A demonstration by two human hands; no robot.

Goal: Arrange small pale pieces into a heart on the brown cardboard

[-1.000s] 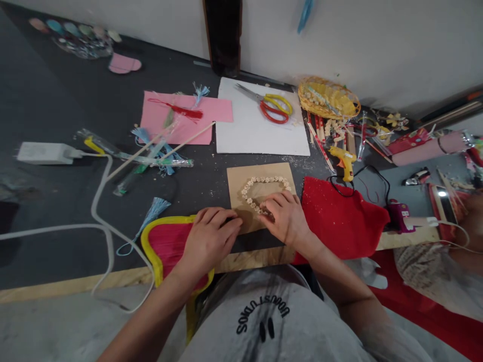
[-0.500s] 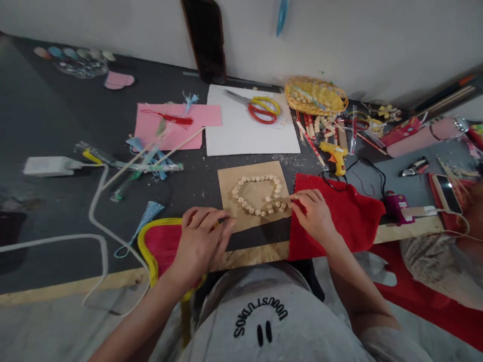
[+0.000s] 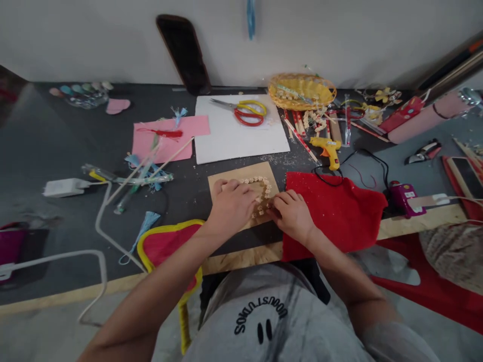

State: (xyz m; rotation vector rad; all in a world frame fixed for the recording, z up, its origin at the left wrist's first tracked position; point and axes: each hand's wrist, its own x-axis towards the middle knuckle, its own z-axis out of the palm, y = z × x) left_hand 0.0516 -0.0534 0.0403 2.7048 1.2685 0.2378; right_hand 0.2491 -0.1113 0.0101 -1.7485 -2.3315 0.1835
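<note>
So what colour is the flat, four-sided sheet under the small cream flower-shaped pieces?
Light brown; the flat sheet shows best in the head view.

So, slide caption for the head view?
Left hand over a curving row of cream flower-shaped pieces on brown card, right hand alongside, scissors beyond.

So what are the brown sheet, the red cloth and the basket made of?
Brown sheet: probably cardboard or thick paper; it's flat, tan and matt, with straight edges.
Red cloth: maybe felt or fleece; it looks matt and soft, with a wavy edge.
Basket: seems woven, perhaps cane or bamboo; it's yellowish with a see-through rim, but plastic is possible.
</note>
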